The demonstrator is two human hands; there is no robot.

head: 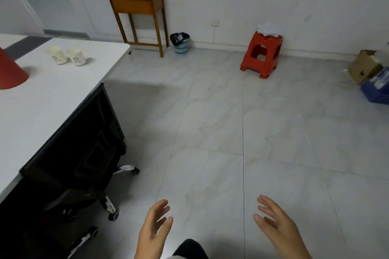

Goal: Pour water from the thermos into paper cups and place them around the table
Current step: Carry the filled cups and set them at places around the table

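Two paper cups stand upright side by side, just touching or nearly so, on the far part of the white worktop at the left of the view, near its far edge; each is cream-coloured with a small dark mark on its side, and whether they hold water cannot be told; a red cone-shaped object sits on the worktop nearer the left border, cut off by the frame, apart from the cups; a black office chair on castors is pushed in against the worktop's near side.

The left hand and the right hand are both low in the view over the grey tiled floor, well apart from the cups and from each other; the fingers of both are released, spread and nearly straight, grasping nothing.

Against the far wall stand a small wooden side table, a blue wastebasket with a dark liner just to its right, and a red plastic stool with crumpled white paper on top; at the right edge lie a torn cardboard box and a blue crate.
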